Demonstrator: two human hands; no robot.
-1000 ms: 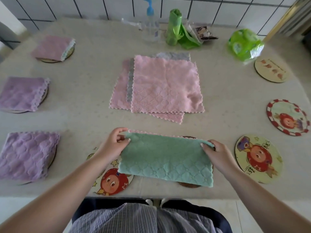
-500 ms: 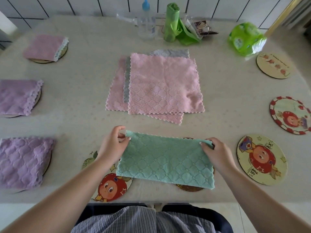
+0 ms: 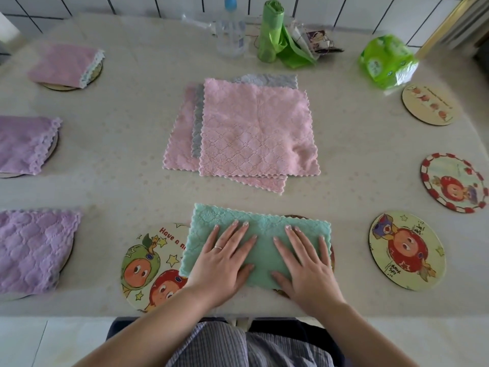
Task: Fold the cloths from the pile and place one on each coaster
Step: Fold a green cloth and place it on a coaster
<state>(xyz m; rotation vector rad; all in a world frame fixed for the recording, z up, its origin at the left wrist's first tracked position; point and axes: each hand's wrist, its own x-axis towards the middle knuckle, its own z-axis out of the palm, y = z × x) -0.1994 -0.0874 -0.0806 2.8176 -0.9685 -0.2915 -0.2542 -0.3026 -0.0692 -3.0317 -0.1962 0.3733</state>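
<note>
Pile (image 3: 254, 128) behind cloth (image 3: 262, 229); coasters (image 3: 407, 250) right

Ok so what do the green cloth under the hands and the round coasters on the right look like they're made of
The green cloth looks like soft microfibre or fleece: matte, fuzzy, with a quilted diamond pattern and a wavy stitched edge. The coasters, such as the near right one, look like thin rigid board, perhaps wood or pressed fibre, judging by the dark edge, with a smooth printed cartoon face. The exact material can't be confirmed.
</note>
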